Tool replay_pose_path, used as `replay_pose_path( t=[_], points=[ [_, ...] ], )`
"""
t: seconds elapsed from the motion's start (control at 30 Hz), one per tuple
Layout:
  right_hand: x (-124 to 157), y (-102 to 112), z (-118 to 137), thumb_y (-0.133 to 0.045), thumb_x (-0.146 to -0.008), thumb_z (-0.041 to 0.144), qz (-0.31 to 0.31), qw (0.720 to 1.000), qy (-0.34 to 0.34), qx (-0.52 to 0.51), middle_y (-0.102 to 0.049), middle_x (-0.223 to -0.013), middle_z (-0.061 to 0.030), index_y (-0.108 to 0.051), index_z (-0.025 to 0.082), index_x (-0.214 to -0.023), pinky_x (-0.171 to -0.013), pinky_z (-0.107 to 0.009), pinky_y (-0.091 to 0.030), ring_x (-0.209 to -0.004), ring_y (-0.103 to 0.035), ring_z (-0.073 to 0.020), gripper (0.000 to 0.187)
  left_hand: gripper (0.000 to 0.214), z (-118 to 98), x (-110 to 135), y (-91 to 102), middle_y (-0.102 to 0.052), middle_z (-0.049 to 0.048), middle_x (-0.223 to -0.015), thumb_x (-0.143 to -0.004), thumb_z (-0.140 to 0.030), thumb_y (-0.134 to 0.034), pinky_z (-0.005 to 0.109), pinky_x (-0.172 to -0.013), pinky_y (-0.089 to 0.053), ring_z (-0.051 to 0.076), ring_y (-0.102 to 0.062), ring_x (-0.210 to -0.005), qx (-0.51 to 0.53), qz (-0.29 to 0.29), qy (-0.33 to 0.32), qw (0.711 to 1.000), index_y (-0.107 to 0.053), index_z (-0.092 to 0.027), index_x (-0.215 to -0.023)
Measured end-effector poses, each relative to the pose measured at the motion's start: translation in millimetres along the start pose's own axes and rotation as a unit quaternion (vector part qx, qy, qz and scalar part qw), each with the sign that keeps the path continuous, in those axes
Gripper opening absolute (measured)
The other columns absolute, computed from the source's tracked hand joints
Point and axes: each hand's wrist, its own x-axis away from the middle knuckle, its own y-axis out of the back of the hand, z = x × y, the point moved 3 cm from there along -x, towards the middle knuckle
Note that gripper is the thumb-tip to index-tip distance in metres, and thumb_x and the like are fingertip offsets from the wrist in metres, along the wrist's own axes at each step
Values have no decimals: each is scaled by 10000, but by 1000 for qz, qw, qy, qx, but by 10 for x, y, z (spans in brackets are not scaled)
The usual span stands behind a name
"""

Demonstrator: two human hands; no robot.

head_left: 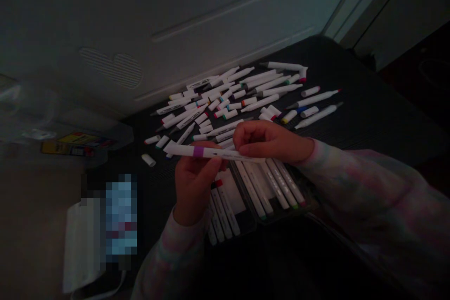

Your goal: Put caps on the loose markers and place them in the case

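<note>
A white marker (207, 152) with a purple band is held level in both hands. The left hand (195, 183) is closed around its middle from below, and the right hand (270, 143) is pinched over its right end. Whether a cap sits under the right fingers cannot be told, as the light is very low.

Several slips seem possible. If that end is tugged sharply, the marker could be jerked out of the left hand and dropped on the case (235, 194) below, where the filed markers (277, 183) could be knocked out of line. If a tip is bared, it could be brushed against a finger or the pale sleeve (351, 183), and ink left there. In such dim light a colour band could also be misread, and a cap mismatched.

The marker is thus in both hands, above the far edge of the case, with its left end jutting past the left hand toward two loose caps (148, 160). The case lies just beneath the hands on the dark table (369, 112). Beyond the hands, apart from them, a pile (242, 91) of white markers and caps is spread near the wall. A plastic pack (77, 143) lies well off to the left.
</note>
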Motion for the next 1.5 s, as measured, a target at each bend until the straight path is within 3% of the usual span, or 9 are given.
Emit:
replay_pose_path(
  t=[0.97, 1.5],
  points=[
    [-3, 5, -7, -563, -729, 143, -3, 1000, 3, 28, -474, -624, 49, -473, 131, -702, -511, -188, -314, -546, -415, -53, 95, 83, 8, 5, 9, -591, -21, -660, -705, -194, -632, 201, -542, -445, 83, -542, -581, -10, -3, -10, 1000, -625, -179, -787],
    [2, 21, -22, -573, -743, 175, 1, 999, 4, 33, -461, -627, 49, -462, 135, -714, -501, -181, -309, -544, -399, -51, 121, 125, 17, 9, 13, -590, -19, -647, -684, -223, -652, 206, -562, -455, 93, -553, -593, -9, -13, 22, 1000, -638, -190, -804]
  ],
)
